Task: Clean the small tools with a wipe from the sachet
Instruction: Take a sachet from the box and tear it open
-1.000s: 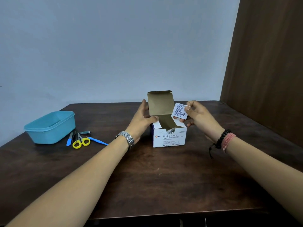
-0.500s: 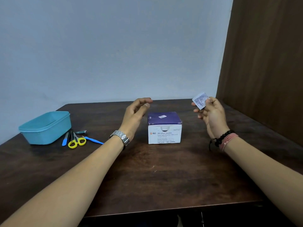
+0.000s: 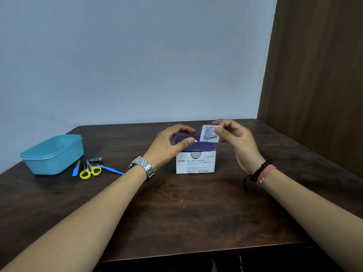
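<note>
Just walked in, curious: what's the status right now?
Right hand pinches small white printed sachet, unopened. Left hand open, reaching toward it, above closed white-and-purple swab box. Small tools untouched beside teal tub.

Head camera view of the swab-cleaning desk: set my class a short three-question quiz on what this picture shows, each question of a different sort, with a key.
1. True or false: the alcohol swab box stands with its lid open.
2. Which of the hands holds the sachet? A) left hand B) right hand C) neither
3. Fill in: the yellow-handled scissors lie on the table beside the blue ______.

Key: 1 false, the lid is closed. 2 B, it pinches the sachet above the box while the left hand is near it but holds nothing. 3 tub.
</note>
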`<control>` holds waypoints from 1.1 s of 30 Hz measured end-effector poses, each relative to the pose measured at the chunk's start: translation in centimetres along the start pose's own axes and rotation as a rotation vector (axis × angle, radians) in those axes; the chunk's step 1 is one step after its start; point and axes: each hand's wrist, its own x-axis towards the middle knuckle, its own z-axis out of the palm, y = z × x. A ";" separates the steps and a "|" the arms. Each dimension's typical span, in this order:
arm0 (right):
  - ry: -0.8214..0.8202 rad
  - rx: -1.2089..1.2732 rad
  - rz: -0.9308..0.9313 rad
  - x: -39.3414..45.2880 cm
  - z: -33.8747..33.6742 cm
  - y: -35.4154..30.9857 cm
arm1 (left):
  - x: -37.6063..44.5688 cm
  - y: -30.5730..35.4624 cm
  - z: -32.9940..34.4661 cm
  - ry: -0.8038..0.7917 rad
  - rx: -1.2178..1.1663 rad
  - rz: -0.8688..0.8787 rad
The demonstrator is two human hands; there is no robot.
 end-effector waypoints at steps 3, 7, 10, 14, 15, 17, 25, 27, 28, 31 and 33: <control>-0.089 -0.096 -0.049 -0.4 1.0 -0.2 | 0.2 0.5 0.7 0.003 -0.038 0.018; -0.184 -0.208 -0.046 -0.4 1.1 -0.1 | 0.4 0.3 1.1 0.024 -0.141 -0.021; -0.346 -0.433 -0.007 0.2 -0.4 0.5 | 0.5 -0.3 0.8 0.034 -0.244 -0.040; -0.533 -0.514 0.094 0.6 -1.5 1.8 | 0.4 -0.7 0.8 0.039 -0.323 -0.060; -0.559 -0.509 0.106 0.6 -1.6 2.1 | 0.4 -0.7 0.8 0.040 -0.340 -0.063; -0.580 -0.534 0.102 0.7 -1.8 2.3 | 0.3 -0.6 0.8 0.043 -0.364 -0.065; 0.075 -0.749 -0.087 1.8 -2.7 1.8 | 0.8 -0.7 0.5 0.232 -0.334 -0.055; 0.348 -0.923 -0.126 2.4 -4.1 1.7 | 0.8 -0.9 0.3 0.265 -0.342 -0.067; 0.446 -0.998 -0.125 2.6 -4.9 1.8 | 0.8 -1.0 0.3 0.274 -0.340 -0.075; 0.563 -1.113 0.020 2.6 -7.1 2.8 | 0.8 -1.0 0.3 0.280 -0.319 -0.099; 0.514 -1.144 0.212 2.3 -8.0 3.6 | 0.8 -1.0 0.5 0.273 -0.307 -0.114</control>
